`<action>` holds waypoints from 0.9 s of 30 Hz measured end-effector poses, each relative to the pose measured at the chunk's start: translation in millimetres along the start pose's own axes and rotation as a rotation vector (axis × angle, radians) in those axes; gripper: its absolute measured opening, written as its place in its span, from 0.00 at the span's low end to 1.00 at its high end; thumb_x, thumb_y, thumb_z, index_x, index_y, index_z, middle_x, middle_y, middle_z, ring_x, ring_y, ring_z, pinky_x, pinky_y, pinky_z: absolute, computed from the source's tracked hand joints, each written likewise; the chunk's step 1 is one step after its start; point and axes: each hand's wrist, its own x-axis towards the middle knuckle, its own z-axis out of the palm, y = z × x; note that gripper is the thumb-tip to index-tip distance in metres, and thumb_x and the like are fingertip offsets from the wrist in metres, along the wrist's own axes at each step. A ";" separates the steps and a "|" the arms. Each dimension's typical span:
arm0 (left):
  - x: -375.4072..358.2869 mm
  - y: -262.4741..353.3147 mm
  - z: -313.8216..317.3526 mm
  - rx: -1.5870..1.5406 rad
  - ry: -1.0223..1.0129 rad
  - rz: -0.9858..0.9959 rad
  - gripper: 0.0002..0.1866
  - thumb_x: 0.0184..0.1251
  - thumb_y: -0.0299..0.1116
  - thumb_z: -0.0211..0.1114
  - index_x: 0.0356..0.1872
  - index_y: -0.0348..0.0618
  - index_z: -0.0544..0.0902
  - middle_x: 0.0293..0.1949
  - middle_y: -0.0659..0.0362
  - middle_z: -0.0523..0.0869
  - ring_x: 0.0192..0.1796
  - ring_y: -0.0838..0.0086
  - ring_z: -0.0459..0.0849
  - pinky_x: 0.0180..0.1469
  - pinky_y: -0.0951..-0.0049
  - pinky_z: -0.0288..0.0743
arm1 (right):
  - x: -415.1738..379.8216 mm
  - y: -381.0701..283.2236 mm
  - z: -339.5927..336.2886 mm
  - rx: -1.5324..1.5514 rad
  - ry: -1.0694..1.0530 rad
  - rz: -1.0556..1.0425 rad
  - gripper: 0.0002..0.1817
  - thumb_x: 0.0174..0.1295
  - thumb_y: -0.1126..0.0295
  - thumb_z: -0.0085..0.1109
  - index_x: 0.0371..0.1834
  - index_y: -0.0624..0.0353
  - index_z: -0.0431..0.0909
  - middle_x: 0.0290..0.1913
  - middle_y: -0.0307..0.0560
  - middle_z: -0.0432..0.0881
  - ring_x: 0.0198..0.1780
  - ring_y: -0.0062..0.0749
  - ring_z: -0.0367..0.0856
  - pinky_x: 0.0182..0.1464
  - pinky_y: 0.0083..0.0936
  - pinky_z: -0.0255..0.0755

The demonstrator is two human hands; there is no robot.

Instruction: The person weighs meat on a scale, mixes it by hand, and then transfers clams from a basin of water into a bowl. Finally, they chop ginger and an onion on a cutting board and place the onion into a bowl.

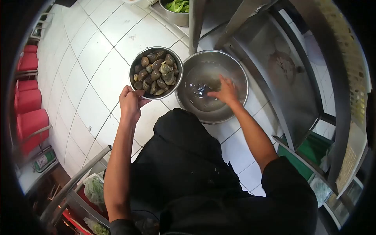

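From here, my left hand (130, 106) pinches the near rim of a round steel bowl (140, 56) of brown clams (156, 74), left of my right hand (227, 93), whose fingers are spread over cloudy water in a wide silver basin (219, 117).

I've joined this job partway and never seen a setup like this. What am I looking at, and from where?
There is no machine here: a person works with two bare hands. The one picture comes from a camera on their head, looking down past their dark-clothed lap. The left hand holds a metal bowl of dark-shelled clams by its near edge. The right hand, fingers spread, is over a wider metal basin with cloudy water in it; I can't tell whether the fingertips touch the water. The basin stands on a white tiled floor. Beyond it is another metal bowl with green vegetables.
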 end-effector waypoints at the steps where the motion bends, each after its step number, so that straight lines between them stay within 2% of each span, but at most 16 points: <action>1: 1.0 -1.4 -1.4 0.013 0.004 -0.007 0.10 0.62 0.15 0.55 0.29 0.42 0.66 0.31 0.51 0.80 0.30 0.67 0.85 0.32 0.67 0.90 | -1.1 -13.7 11.0 -0.052 -0.029 0.044 0.46 0.42 0.56 0.81 0.69 0.47 0.70 0.70 0.60 0.64 0.63 0.61 0.70 0.65 0.45 0.69; 3: 8.6 -5.9 -3.5 0.015 0.013 -0.015 0.11 0.61 0.15 0.55 0.29 0.44 0.64 0.32 0.50 0.80 0.30 0.65 0.86 0.32 0.67 0.89 | 2.3 -41.0 30.8 -0.154 -0.070 0.122 0.52 0.39 0.55 0.82 0.73 0.41 0.66 0.73 0.57 0.60 0.67 0.61 0.67 0.66 0.45 0.69; 6: 7.1 -8.5 -4.8 0.028 0.048 -0.039 0.12 0.61 0.15 0.55 0.29 0.45 0.64 0.33 0.50 0.80 0.30 0.63 0.86 0.31 0.68 0.88 | 24.6 -35.5 70.9 0.053 -0.172 -0.056 0.47 0.39 0.64 0.81 0.69 0.40 0.71 0.73 0.59 0.59 0.66 0.62 0.69 0.65 0.46 0.70; 7: 6.3 -6.1 -0.6 0.021 0.056 -0.034 0.12 0.61 0.15 0.56 0.29 0.45 0.64 0.33 0.50 0.80 0.30 0.63 0.86 0.30 0.68 0.88 | 28.0 -32.6 78.8 0.133 -0.211 -0.060 0.38 0.41 0.72 0.75 0.63 0.46 0.77 0.71 0.60 0.61 0.65 0.64 0.71 0.63 0.47 0.72; 10: 10.4 -9.7 -2.1 0.026 0.070 -0.034 0.12 0.60 0.15 0.56 0.29 0.45 0.64 0.33 0.50 0.80 0.30 0.64 0.87 0.29 0.68 0.88 | 44.5 -9.3 124.4 0.213 -0.006 -0.164 0.27 0.42 0.74 0.75 0.51 0.53 0.84 0.59 0.60 0.74 0.55 0.55 0.80 0.57 0.45 0.77; 12: 4.9 -5.3 1.1 0.031 0.081 -0.029 0.11 0.61 0.15 0.56 0.28 0.44 0.65 0.31 0.51 0.80 0.29 0.65 0.87 0.28 0.69 0.88 | 56.8 7.1 117.5 0.519 -0.143 0.032 0.22 0.44 0.76 0.71 0.47 0.55 0.85 0.49 0.57 0.80 0.47 0.47 0.84 0.48 0.41 0.81; 14: 12.7 -13.6 -6.3 0.031 0.046 -0.003 0.11 0.58 0.15 0.56 0.29 0.42 0.65 0.30 0.50 0.79 0.27 0.64 0.85 0.28 0.64 0.89 | 49.0 -25.4 55.2 0.769 -0.243 0.324 0.18 0.48 0.78 0.65 0.44 0.55 0.87 0.35 0.50 0.84 0.33 0.35 0.85 0.30 0.31 0.83; 15: 9.3 -11.3 -1.5 -0.027 0.052 0.002 0.11 0.58 0.14 0.56 0.29 0.42 0.65 0.29 0.51 0.78 0.27 0.65 0.85 0.27 0.63 0.89 | 45.8 -27.0 37.3 0.818 -0.204 0.299 0.16 0.50 0.77 0.65 0.43 0.56 0.87 0.37 0.46 0.84 0.33 0.32 0.85 0.23 0.27 0.81; 17: 11.1 -11.5 -0.7 -0.036 0.036 -0.004 0.12 0.58 0.14 0.56 0.28 0.42 0.64 0.29 0.51 0.77 0.26 0.66 0.84 0.27 0.62 0.89 | 33.1 -54.7 -15.6 0.937 -0.164 0.267 0.16 0.49 0.77 0.64 0.44 0.58 0.86 0.40 0.47 0.84 0.37 0.32 0.84 0.33 0.29 0.82; 20: 13.3 -12.5 -1.8 -0.035 0.008 -0.017 0.12 0.58 0.14 0.57 0.28 0.42 0.64 0.29 0.53 0.76 0.26 0.68 0.81 0.27 0.60 0.89 | 15.5 -120.4 -60.2 0.795 0.127 -0.247 0.16 0.49 0.76 0.64 0.44 0.59 0.86 0.43 0.48 0.83 0.44 0.34 0.83 0.46 0.30 0.80; 22: 14.8 -12.5 -6.1 -0.027 -0.026 -0.022 0.12 0.58 0.15 0.57 0.28 0.43 0.64 0.29 0.53 0.77 0.27 0.67 0.83 0.28 0.61 0.89 | -0.4 -179.3 -81.5 0.669 0.153 -0.497 0.17 0.50 0.72 0.67 0.45 0.59 0.86 0.44 0.52 0.83 0.50 0.40 0.82 0.56 0.31 0.75; 24: 13.8 -12.5 -3.9 -0.026 -0.061 -0.026 0.12 0.59 0.15 0.57 0.28 0.44 0.65 0.30 0.54 0.78 0.29 0.64 0.86 0.29 0.62 0.89 | -13.1 -223.5 -78.9 0.523 0.206 -0.592 0.18 0.53 0.67 0.71 0.47 0.59 0.86 0.47 0.50 0.84 0.48 0.38 0.84 0.54 0.32 0.75; 27: 5.5 -6.3 6.4 -0.044 -0.080 -0.031 0.11 0.59 0.15 0.57 0.29 0.44 0.66 0.30 0.54 0.78 0.27 0.65 0.85 0.30 0.61 0.89 | 1.9 -215.4 -90.5 0.367 0.468 -0.583 0.18 0.55 0.65 0.71 0.49 0.57 0.86 0.49 0.50 0.85 0.46 0.38 0.86 0.50 0.31 0.77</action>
